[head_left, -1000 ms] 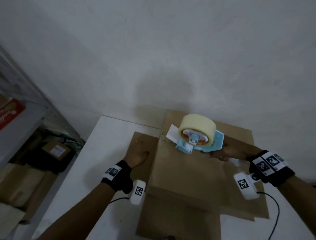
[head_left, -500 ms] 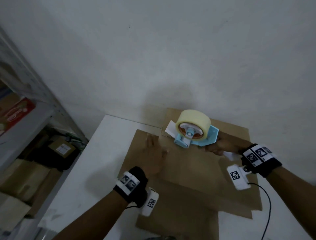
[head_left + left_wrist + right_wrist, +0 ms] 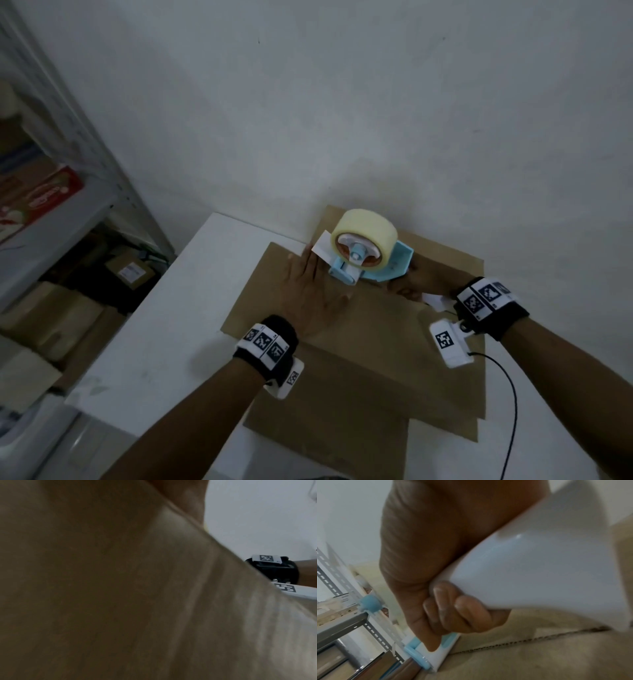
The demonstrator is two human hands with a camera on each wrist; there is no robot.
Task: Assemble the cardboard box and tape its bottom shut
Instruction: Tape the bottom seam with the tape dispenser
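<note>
Ideally, with the left hand lying flat, fingers straight, pinning the cardboard box flaps on the surface, the right hand, grip clamping the tape dispenser at twelve o'clock, is dragging it steadily toward six along the seam.

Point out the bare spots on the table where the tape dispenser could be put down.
Bare table lies left of the cardboard box, up to the table's left edge. A narrower strip shows at the box's near right. Box, left hand and tape dispenser crowd the middle.

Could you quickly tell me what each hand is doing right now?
Left hand: open, flat on the cardboard box.
Right hand: gripping the tape dispenser.
</note>
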